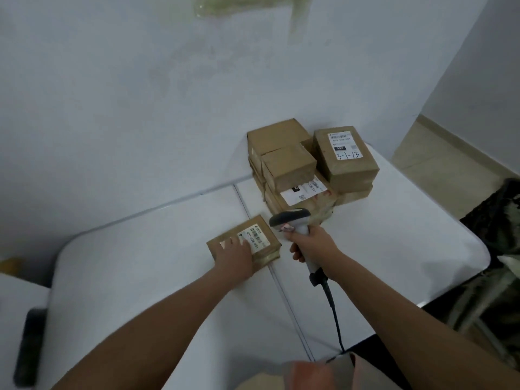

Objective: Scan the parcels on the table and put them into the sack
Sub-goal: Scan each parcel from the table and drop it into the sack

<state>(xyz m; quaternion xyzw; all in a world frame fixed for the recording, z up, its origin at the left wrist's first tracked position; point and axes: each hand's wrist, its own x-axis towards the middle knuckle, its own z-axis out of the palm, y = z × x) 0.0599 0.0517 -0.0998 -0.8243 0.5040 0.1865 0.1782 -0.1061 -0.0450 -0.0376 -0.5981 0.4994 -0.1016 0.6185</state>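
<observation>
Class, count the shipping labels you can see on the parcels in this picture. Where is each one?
3: one on the parcel under the left hand, one atop the stack's right box, one low on the stack's front. Others may be hidden.

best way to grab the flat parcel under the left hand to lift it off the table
Pinch the flat parcel across its near-left and far-right long edges, coming from above with the left hand. It lies flat and thin, apart from the stack, so both edges look free. The right hand holds the scanner.
</observation>
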